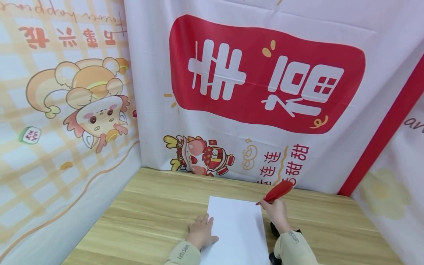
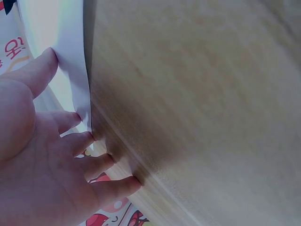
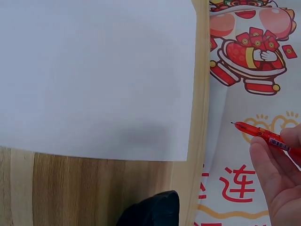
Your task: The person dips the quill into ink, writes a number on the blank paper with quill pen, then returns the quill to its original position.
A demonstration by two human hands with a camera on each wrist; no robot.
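A blank white sheet of paper (image 1: 236, 232) lies on the wooden table. Spread fingers of my left hand (image 1: 201, 232) rest across its left edge. In the left wrist view the thumb of that hand (image 2: 47, 165) touches the paper (image 2: 70, 52), while some fingertips reach the bare wood beyond. My right hand (image 1: 277, 214) pinches a red pen (image 1: 280, 190) with a feather-shaped top, near the paper's far right corner. Its thin tip and a barcode label on the pen (image 3: 265, 135) show in the right wrist view, tip apart from the sheet there.
The wooden table (image 1: 159, 206) meets a printed white cloth (image 1: 152, 121) at its far edge. A checked cloth (image 1: 49, 154) hangs at the left and another cloth (image 1: 397, 184) at the right. A black object (image 3: 157, 212), kind unclear, sits by the right wrist.
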